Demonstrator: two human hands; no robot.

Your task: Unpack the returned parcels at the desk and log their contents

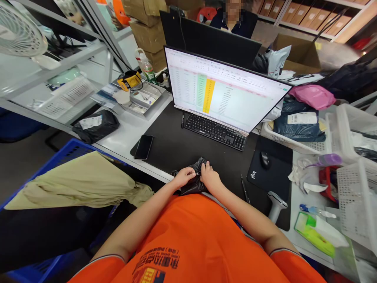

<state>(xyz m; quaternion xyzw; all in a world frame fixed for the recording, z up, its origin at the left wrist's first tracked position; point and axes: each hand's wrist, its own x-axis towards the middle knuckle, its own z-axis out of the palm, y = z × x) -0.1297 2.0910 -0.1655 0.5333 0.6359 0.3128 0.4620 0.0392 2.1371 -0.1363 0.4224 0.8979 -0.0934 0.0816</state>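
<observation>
A crumpled black plastic bag [191, 186] lies at the front edge of the desk, close against my orange shirt. My left hand [185, 177] is closed on its top, with thumb and fingers pinched together. On the bag's right side my right hand [209, 176] also grips the plastic, fingers bent. A small light spot shows between the hands, too small to make out. What the bag holds is hidden. Left of it a dark phone [144, 147] rests on the black desk mat [167, 133].
Behind the bag stand a keyboard [215, 131] and a lit monitor [218, 90]. To the right are a mouse [265, 160], a pen [245, 188], a barcode scanner [277, 206] and white baskets [353, 188]. A wrapped black parcel [96, 125] lies left. Another person [232, 19] sits opposite.
</observation>
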